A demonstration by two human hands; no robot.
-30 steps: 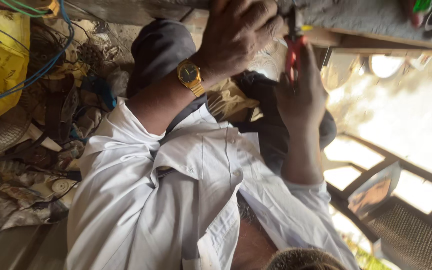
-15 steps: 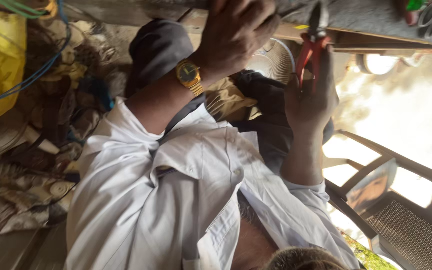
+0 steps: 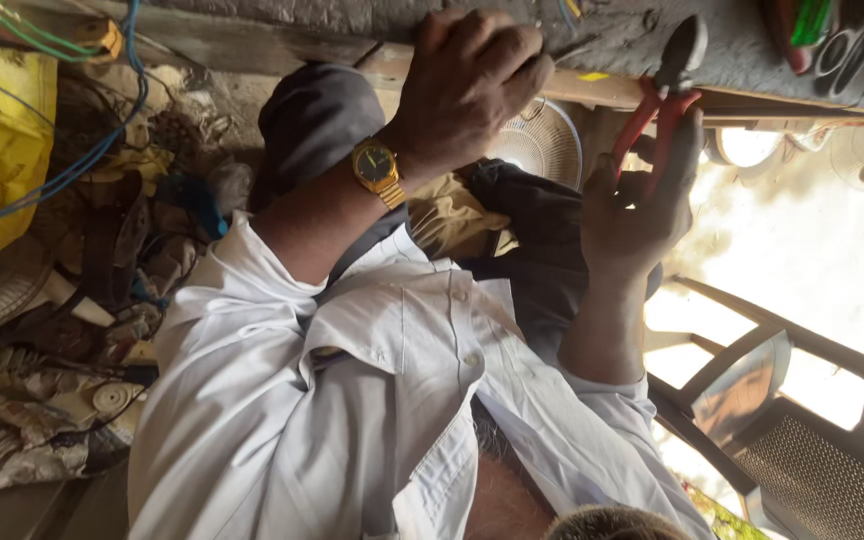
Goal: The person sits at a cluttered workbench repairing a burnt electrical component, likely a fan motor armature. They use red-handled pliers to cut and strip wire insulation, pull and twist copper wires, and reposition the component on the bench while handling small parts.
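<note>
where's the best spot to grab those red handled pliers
By the two red handles, coming from below and wrapping around both, as the right hand does now. The dark jaws point up at the bench edge, so the handle end is the free end.

Right hand (image 3: 637, 205) is gripping red-handled pliers (image 3: 664, 95), fingers wrapping the handles, dark jaws pointing above the grip toward the workbench edge (image 3: 642, 95). Left hand (image 3: 467, 85), gold wristwatch (image 3: 377, 168) on its wrist, is pressing fisted against the same edge, well beside the grip. Small fan (image 3: 544, 140) is sitting between both hands.
</note>
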